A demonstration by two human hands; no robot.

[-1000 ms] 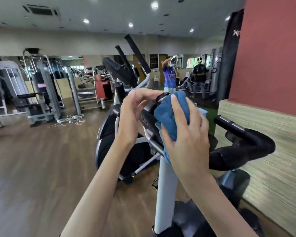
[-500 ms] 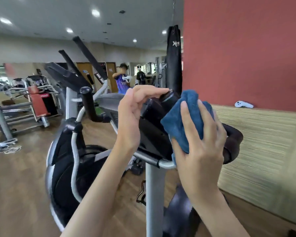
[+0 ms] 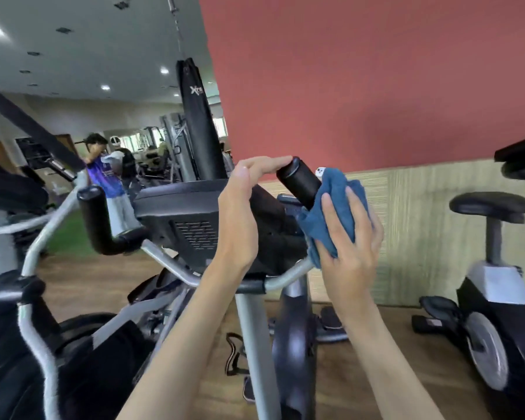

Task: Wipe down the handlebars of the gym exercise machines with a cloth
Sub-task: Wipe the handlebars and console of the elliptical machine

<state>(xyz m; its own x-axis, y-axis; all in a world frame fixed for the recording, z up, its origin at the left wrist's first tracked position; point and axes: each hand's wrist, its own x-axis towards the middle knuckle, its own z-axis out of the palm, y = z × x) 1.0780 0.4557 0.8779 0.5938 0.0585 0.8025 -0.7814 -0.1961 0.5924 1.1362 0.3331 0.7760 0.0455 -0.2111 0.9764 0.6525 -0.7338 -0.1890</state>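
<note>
R hand (image 3: 350,256) grips blue cloth (image 3: 335,184) round black handlebar grip (image 3: 300,183); L hand (image 3: 240,213) flat, touching its tip.

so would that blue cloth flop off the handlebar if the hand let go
Probably floppy: the cloth bunches in soft folds around the handlebar. Likely light, since the right hand holds it alone. Released, it would probably slide off the slanted handlebar.

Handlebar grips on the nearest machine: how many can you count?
2. Left grip, bare, beside the console; right grip, touched by the left hand, its base in the cloth the right hand holds. Others may be hidden.
</note>
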